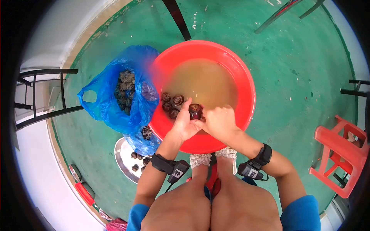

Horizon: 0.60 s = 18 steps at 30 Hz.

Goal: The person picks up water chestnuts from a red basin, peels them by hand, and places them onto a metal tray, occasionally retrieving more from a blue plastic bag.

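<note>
Sitting in the left grip (188, 122) is a water chestnut (195, 111).

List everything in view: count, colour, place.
Basin: one, red, centre, murky water inside
Round pieces: at least four, dark brown, in basin
Held piece: one, dark brown, above basin
Large bag: one, blue, left, dark lumps inside
Small bag: one, blue, below it
Tray: one, silver, lower left, holding pieces
Clutter: several, red, pink, lower left
Stool: at least one, coral, right
Metal frames: several, mostly black, edges
Floor: one, green, throughout
Wall: white, left, count unclear
Wrist devices: two, black, forearms
Sleeves: two, blue, bottom
Lacy cuffs: two, whitish, ankles
Legs: two, bare, bottom
Left hand: one, bare, holding piece
Right hand: one, bare, beside it
</note>
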Available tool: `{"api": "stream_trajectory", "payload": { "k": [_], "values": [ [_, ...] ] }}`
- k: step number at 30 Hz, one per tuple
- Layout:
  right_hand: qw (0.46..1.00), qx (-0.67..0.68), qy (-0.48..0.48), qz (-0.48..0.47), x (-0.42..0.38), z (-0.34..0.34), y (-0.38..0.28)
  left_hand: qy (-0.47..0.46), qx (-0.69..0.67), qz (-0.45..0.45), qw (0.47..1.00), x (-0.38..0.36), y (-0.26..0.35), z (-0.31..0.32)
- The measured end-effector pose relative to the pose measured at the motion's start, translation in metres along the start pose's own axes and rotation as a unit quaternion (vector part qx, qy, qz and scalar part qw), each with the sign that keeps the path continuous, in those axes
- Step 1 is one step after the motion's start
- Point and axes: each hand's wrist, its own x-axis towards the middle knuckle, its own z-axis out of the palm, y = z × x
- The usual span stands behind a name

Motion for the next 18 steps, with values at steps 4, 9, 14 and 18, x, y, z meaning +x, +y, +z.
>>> {"api": "stream_trajectory", "payload": {
  "k": [4, 9, 14, 18],
  "values": [
    [0.978, 0.204, -0.029, -0.038, 0.009, -0.014, 0.011, 0.050, 0.107, 0.060, 0.991, -0.008, 0.000, 0.004],
    [0.979, 0.169, -0.097, -0.068, 0.013, -0.014, 0.019, 0.026, 0.241, 0.026, 0.970, -0.023, 0.000, 0.013],
    [0.971, 0.186, -0.086, -0.123, 0.009, 0.007, 0.024, 0.025, 0.342, 0.002, 0.939, -0.018, -0.001, 0.002],
    [0.959, 0.261, -0.065, -0.086, 0.004, 0.015, 0.022, 0.051, 0.354, 0.031, 0.933, -0.018, -0.003, 0.006]
  ]
}}
